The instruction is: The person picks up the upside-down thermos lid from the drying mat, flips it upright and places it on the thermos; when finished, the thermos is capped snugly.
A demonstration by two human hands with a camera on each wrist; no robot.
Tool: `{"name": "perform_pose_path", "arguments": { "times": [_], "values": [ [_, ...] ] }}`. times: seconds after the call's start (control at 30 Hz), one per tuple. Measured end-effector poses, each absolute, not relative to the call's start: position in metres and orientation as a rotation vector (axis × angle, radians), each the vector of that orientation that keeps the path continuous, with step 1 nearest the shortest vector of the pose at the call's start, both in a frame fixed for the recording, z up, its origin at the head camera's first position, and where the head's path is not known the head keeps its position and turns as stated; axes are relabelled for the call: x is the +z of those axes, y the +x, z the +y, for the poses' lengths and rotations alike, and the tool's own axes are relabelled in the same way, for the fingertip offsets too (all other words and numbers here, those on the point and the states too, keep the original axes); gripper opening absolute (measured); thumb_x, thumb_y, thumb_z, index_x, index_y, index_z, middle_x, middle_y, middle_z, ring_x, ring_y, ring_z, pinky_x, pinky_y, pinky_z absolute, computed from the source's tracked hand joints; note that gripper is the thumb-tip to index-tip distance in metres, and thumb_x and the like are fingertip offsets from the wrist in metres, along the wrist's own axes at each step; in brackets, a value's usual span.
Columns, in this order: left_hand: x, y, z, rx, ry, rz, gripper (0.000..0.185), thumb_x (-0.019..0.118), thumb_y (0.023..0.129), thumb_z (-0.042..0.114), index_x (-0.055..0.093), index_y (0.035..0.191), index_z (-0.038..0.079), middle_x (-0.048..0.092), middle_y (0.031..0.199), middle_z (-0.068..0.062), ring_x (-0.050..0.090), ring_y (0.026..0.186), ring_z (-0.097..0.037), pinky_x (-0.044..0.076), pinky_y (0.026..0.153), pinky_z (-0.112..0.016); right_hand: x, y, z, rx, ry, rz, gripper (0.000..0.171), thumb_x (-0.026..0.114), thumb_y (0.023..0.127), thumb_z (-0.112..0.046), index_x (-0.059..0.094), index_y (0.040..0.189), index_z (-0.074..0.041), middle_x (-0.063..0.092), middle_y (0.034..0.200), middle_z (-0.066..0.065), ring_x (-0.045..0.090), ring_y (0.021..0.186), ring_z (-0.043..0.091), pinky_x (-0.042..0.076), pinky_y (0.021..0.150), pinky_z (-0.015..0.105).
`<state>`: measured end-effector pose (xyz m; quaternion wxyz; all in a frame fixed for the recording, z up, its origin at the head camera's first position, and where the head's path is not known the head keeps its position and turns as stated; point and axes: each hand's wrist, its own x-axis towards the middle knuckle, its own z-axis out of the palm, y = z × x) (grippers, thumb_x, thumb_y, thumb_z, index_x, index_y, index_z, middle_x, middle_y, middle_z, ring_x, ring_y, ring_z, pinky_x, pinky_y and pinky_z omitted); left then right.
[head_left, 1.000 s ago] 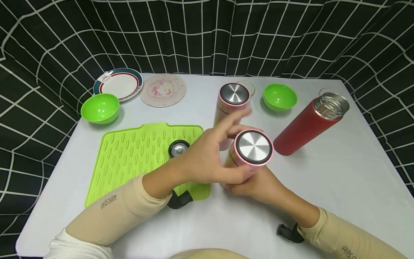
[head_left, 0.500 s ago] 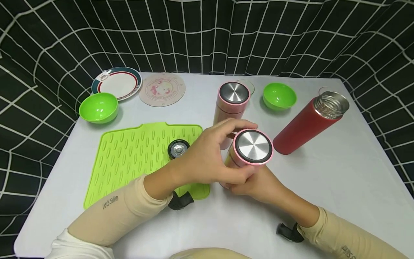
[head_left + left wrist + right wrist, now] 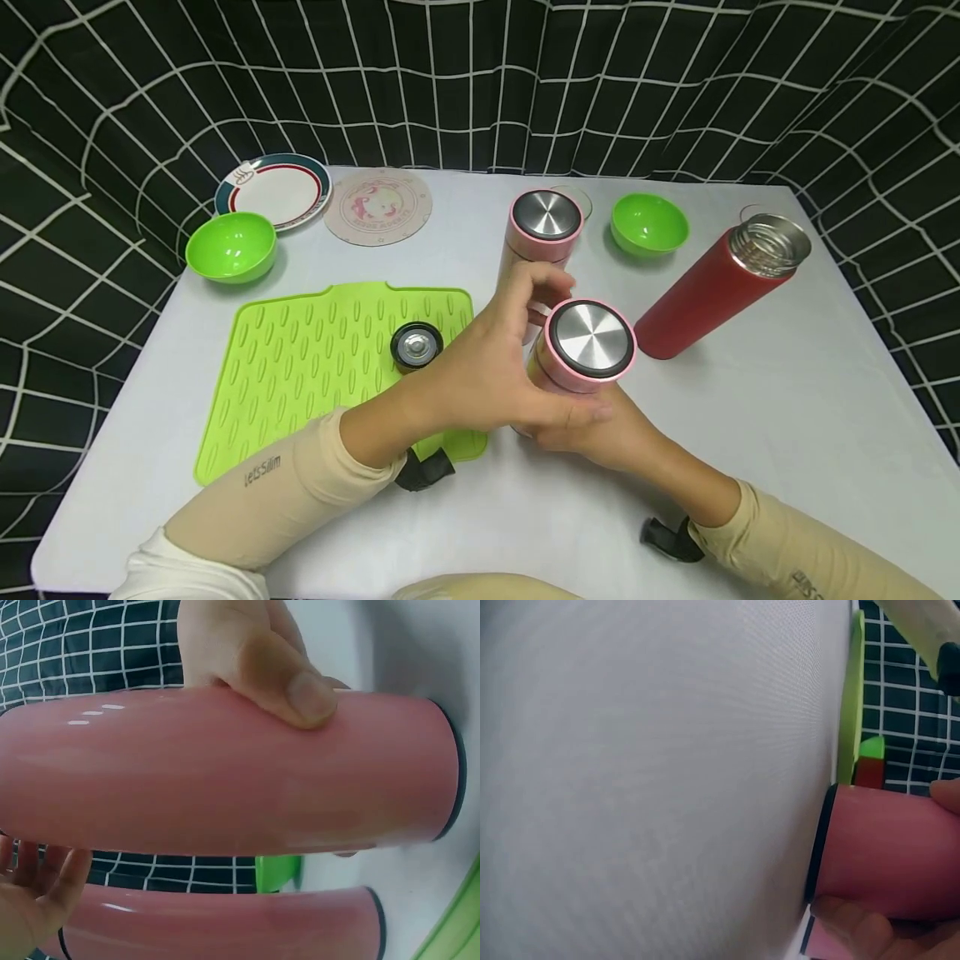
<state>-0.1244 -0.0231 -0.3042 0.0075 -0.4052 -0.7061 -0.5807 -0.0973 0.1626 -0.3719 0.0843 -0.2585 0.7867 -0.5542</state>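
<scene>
Pink flask (image 3: 581,354): I'm judging it rigid, smooth, slippery.
Left hand (image 3: 487,375): I'm wrapping its cap end.
Right hand (image 3: 607,433): I'm gripping its lower body.

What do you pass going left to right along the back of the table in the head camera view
Striped plate → round pink coaster → far pink flask → right-hand green bowl → red flask, open at the top. The other green bowl and the glass behind the pink flask overlap their neighbours, so I left them out.
</scene>
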Motion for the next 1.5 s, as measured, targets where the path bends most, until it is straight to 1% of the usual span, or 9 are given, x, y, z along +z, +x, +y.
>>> {"name": "perform_pose_path", "arguments": {
  "times": [0.13,0.23,0.33,0.47,0.7,0.9,1.17,1.33,1.5],
  "values": [
    [-0.305,-0.125,-0.022,-1.825,-1.288,-2.193,0.075,0.084,0.071,0.017,0.046,0.134,0.002,0.052,0.128,-0.002,0.053,0.112,-0.009,0.046,0.095,-0.028,-0.389,-0.102,0.168,-1.645,-0.796,2.370,0.048,0.083,0.066,0.005,0.057,0.101,-0.015,0.061,0.088,-0.002,0.057,0.077,0.017,0.050,0.068,0.030],
    [-0.306,-0.124,-0.021,-1.839,-1.292,-2.188,0.082,0.087,0.069,0.019,0.041,0.135,0.004,0.048,0.129,-0.002,0.050,0.114,-0.010,0.045,0.097,-0.028,-0.394,-0.102,0.171,-1.644,-0.802,2.365,0.047,0.082,0.066,0.006,0.058,0.101,-0.013,0.062,0.089,-0.002,0.057,0.079,0.018,0.050,0.069,0.030],
    [-0.307,-0.124,-0.019,-1.832,-1.219,-2.199,0.080,0.091,0.065,0.023,0.044,0.127,0.007,0.049,0.123,0.002,0.052,0.110,-0.008,0.045,0.095,-0.027,-0.385,-0.100,0.168,-1.641,-0.750,2.353,0.045,0.082,0.066,0.007,0.058,0.098,-0.014,0.061,0.087,-0.002,0.057,0.077,0.017,0.050,0.068,0.029],
    [-0.306,-0.126,-0.020,-1.899,-1.248,-2.164,0.069,0.086,0.070,0.015,0.052,0.130,0.004,0.058,0.122,0.001,0.056,0.109,-0.009,0.046,0.097,-0.029,-0.369,-0.099,0.162,-1.620,-0.752,2.370,0.043,0.083,0.065,0.007,0.058,0.092,-0.016,0.061,0.083,-0.001,0.057,0.074,0.018,0.050,0.066,0.031],
    [-0.307,-0.119,-0.019,-1.816,-1.203,-2.232,0.087,0.093,0.063,0.025,0.039,0.130,0.008,0.045,0.127,0.002,0.049,0.114,-0.009,0.043,0.097,-0.028,-0.376,-0.097,0.169,-1.560,-0.739,2.468,0.048,0.084,0.068,0.000,0.059,0.106,-0.014,0.061,0.096,-0.005,0.057,0.086,0.015,0.048,0.077,0.028],
    [-0.307,-0.128,-0.023,-1.951,-1.321,-2.134,0.071,0.085,0.071,0.011,0.051,0.133,0.003,0.057,0.125,-0.001,0.054,0.114,-0.011,0.045,0.098,-0.031,-0.364,-0.098,0.161,-1.531,-0.699,2.448,0.045,0.087,0.065,-0.001,0.057,0.097,-0.015,0.060,0.089,-0.004,0.057,0.081,0.016,0.051,0.070,0.030],
    [-0.305,-0.125,-0.022,-1.742,-1.130,-2.210,0.072,0.093,0.061,0.027,0.053,0.118,0.009,0.056,0.111,0.007,0.056,0.096,-0.006,0.050,0.084,-0.025,-0.361,-0.097,0.162,-1.569,-0.626,2.365,0.045,0.086,0.065,0.003,0.059,0.096,-0.014,0.062,0.089,-0.001,0.058,0.080,0.018,0.051,0.070,0.031],
    [-0.302,-0.132,-0.031,-1.871,-1.304,-2.176,0.068,0.089,0.069,0.015,0.056,0.127,0.004,0.061,0.116,0.003,0.059,0.105,-0.009,0.051,0.090,-0.029,-0.357,-0.098,0.159,-1.550,-0.720,2.383,0.045,0.085,0.064,0.006,0.059,0.092,-0.017,0.060,0.086,-0.004,0.057,0.078,0.016,0.050,0.069,0.030],
    [-0.298,-0.127,-0.026,-1.712,-1.205,-2.298,0.081,0.092,0.064,0.030,0.048,0.129,0.009,0.051,0.121,0.005,0.053,0.104,-0.007,0.049,0.088,-0.025,-0.357,-0.097,0.161,-1.588,-0.744,2.351,0.041,0.083,0.067,0.006,0.060,0.093,-0.014,0.062,0.085,-0.003,0.058,0.076,0.017,0.051,0.067,0.031]
  ]
}}
